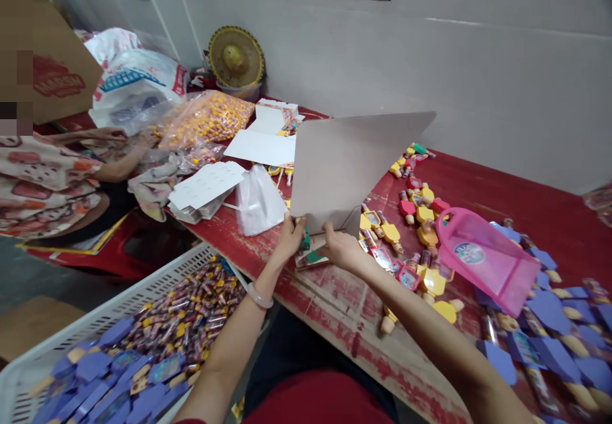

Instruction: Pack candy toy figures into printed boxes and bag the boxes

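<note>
A large grey-brown cardboard sheet (342,162) stands folded up on the red table, over a small flat box part (313,252) with green patches. My left hand (291,238), with a pale bangle at the wrist, pinches the lower left corner of the cardboard beside a green piece. At the cardboard's lower edge, my right hand (338,245) has its fingers bent down; what they hold, if anything, is hidden. Yellow and red toy pieces (423,213) lie to the right of the cardboard. A clear plastic bag (258,201) rests left of my left hand.
A pink scoop (488,258) and purple toy pieces (549,315) lie on the right. White cards (205,188) are stacked at left. A white crate (182,264) holds small tubes and purple pieces below. Another person's arms (119,156) reach toward a bag of yellow pieces (210,115).
</note>
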Demonstrator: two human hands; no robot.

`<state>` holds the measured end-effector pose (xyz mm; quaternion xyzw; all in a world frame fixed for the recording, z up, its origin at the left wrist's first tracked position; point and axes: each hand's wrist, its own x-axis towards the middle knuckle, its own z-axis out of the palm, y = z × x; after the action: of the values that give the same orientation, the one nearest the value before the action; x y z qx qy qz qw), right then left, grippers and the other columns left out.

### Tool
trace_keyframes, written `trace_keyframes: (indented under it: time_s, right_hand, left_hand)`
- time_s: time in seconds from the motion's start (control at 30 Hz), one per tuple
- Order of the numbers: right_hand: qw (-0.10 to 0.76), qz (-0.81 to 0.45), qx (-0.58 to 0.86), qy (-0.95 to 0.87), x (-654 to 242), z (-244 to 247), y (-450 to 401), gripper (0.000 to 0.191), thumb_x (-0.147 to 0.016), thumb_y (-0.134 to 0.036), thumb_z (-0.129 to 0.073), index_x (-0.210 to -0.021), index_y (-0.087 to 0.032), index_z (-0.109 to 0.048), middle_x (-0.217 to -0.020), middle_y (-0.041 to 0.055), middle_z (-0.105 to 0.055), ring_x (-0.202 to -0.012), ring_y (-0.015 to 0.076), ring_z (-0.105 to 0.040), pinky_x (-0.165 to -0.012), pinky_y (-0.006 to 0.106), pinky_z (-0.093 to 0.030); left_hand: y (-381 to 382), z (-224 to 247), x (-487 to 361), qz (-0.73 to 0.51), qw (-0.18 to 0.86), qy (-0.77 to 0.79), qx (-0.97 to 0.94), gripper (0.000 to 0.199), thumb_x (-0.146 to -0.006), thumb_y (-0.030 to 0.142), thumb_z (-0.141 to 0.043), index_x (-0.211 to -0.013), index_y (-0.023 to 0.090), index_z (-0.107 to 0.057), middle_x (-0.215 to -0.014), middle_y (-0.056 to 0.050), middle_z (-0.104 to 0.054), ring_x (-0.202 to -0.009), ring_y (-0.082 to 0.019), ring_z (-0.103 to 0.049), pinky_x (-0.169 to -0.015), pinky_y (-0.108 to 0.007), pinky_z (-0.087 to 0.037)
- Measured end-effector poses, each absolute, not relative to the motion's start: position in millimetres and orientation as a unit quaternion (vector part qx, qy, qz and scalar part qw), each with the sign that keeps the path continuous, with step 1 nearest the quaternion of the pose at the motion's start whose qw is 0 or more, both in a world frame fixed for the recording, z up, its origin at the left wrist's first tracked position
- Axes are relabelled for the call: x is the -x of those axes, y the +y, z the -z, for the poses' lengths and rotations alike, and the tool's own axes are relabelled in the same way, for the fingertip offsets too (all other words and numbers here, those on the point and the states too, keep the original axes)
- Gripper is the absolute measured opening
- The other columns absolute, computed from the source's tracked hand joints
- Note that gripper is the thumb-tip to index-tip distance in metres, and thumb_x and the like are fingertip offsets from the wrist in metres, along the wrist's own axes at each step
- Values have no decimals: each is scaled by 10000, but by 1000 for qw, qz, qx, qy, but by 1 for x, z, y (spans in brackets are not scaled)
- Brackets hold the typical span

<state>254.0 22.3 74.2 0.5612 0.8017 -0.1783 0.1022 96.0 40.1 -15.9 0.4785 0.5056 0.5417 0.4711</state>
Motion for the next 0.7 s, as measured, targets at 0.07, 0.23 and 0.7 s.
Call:
trace_keyframes:
  time_s: [0.07,0.23,0.7]
  right_hand:
    - [124,146,-546,816,-264,-72,14,454,-931,-284,-627,-1323,-118,-468,-1144,187,-704,-1035,321,-708,-766,332,-501]
    - [185,27,-446,875,-253,-75,0,304,-882,23,-481,-1094,-79,-674,-1102,230,-686,-997,298,-701,-731,335,-493]
    - [42,-156,-201,966,-219,-45,-7,365,-918,-21,-445,-1118,-126,-732,-1077,145,-657,-963,294,-546,-821,443,-466]
  left_hand:
    - [40,18,-96,-549,473,499,-476,320,-942,480,-576,-942,247,-357,-703,89,-469,-573,-89,-490,-599,-225,-434]
    - [41,21,-95,-556,478,490,-471,331,-928,479,-590,-936,247,-355,-702,87,-467,-576,-92,-484,-598,-232,-421]
    - [39,13,-89,-553,517,483,-439,362,-889,523,-642,-955,241,-425,-702,70,-502,-622,-115,-526,-643,-265,-461]
